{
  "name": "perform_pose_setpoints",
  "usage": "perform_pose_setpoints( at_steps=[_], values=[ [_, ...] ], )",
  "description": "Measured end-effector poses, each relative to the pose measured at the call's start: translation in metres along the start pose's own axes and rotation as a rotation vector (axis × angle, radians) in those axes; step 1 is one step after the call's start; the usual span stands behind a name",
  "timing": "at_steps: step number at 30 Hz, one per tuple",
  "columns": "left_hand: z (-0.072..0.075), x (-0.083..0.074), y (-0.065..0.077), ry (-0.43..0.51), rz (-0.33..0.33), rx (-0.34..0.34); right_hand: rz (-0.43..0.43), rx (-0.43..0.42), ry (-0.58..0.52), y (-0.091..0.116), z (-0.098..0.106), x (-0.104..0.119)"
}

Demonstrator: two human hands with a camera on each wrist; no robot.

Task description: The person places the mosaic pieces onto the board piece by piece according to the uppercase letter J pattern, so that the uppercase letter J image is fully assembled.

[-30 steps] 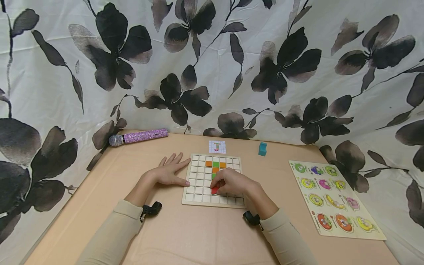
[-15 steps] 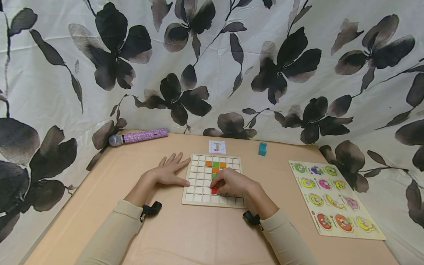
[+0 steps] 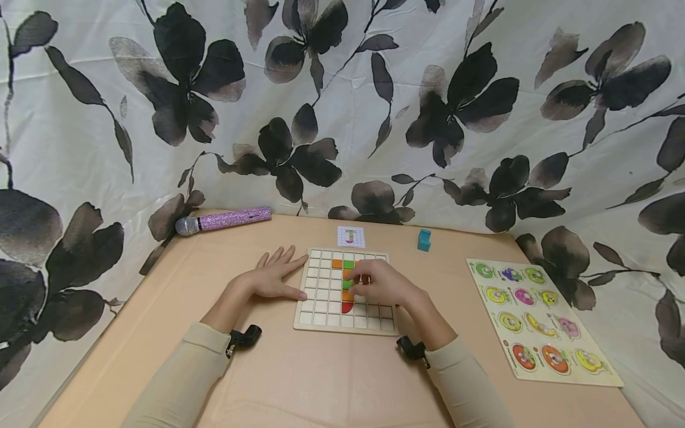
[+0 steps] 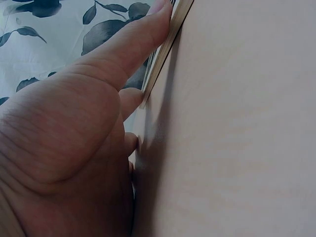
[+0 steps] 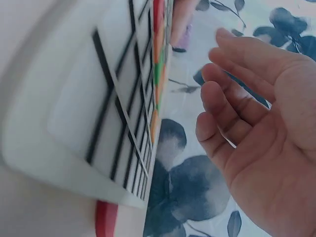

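Observation:
A pale board with a grid of white squares (image 3: 321, 297) lies on the table. Orange and green squares form a T shape on it, ending in a red rounded piece (image 3: 347, 307) at the bottom. My left hand (image 3: 273, 278) rests with spread fingers at the board's left side, its thumb on the edge; the left wrist view shows the thumb (image 4: 133, 44) against the wooden rim. Above the coloured column hovers my right hand (image 3: 382, 282), hiding some squares. In the right wrist view its fingers are loosely bent, with nothing between them, apart from the board.
Behind the board lies a small pattern card (image 3: 351, 237), with teal blocks (image 3: 424, 241) to its right. A glittery purple microphone (image 3: 230, 220) lies at the back left. On the right is a fruit picture board (image 3: 540, 324). Floral cloth (image 3: 374, 107) hangs behind the table.
My right hand has let go of the red piece and lifted away, slightly up and to the right. The red piece and an orange square above it now show. My left hand stays put.

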State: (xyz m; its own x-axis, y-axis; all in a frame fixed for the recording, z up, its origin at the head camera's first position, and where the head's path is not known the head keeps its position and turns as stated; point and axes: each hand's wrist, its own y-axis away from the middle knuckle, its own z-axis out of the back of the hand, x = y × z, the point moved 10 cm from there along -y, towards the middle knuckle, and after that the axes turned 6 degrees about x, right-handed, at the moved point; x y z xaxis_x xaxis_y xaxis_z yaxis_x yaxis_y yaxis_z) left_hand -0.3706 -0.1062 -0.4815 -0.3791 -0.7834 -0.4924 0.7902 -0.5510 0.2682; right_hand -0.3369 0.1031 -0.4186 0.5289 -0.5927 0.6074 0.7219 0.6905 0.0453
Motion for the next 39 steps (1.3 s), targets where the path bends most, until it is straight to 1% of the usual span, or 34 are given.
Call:
perform_pose_setpoints(
  at_steps=[2, 5, 16, 22, 26, 30, 36, 39],
  values=[
    [0.000, 0.000, 0.000, 0.003, -0.005, -0.001, -0.002, -0.041, -0.001, 0.002, 0.009, -0.002],
    [0.000, 0.000, 0.000, 0.003, -0.005, -0.002, -0.017, -0.068, -0.010, 0.006, 0.019, -0.007],
    [0.000, -0.001, 0.002, -0.005, 0.007, 0.005, -0.071, -0.116, -0.002, 0.020, 0.039, -0.019],
    [0.000, -0.001, 0.002, -0.006, 0.008, 0.005, -0.156, -0.089, -0.045, 0.029, 0.044, -0.033],
    [0.001, 0.000, 0.001, -0.003, 0.007, -0.001, -0.182, -0.061, -0.073, 0.035, 0.047, -0.043],
    [0.001, 0.002, 0.000, -0.006, 0.008, -0.003, -0.184, -0.029, -0.088, 0.040, 0.050, -0.052],
    [0.000, 0.003, 0.000, -0.009, 0.014, 0.002, -0.148, 0.018, -0.106, 0.044, 0.051, -0.061],
    [0.001, 0.003, 0.000, -0.005, 0.013, 0.001, -0.139, 0.035, -0.096, 0.045, 0.051, -0.065]
  ],
)
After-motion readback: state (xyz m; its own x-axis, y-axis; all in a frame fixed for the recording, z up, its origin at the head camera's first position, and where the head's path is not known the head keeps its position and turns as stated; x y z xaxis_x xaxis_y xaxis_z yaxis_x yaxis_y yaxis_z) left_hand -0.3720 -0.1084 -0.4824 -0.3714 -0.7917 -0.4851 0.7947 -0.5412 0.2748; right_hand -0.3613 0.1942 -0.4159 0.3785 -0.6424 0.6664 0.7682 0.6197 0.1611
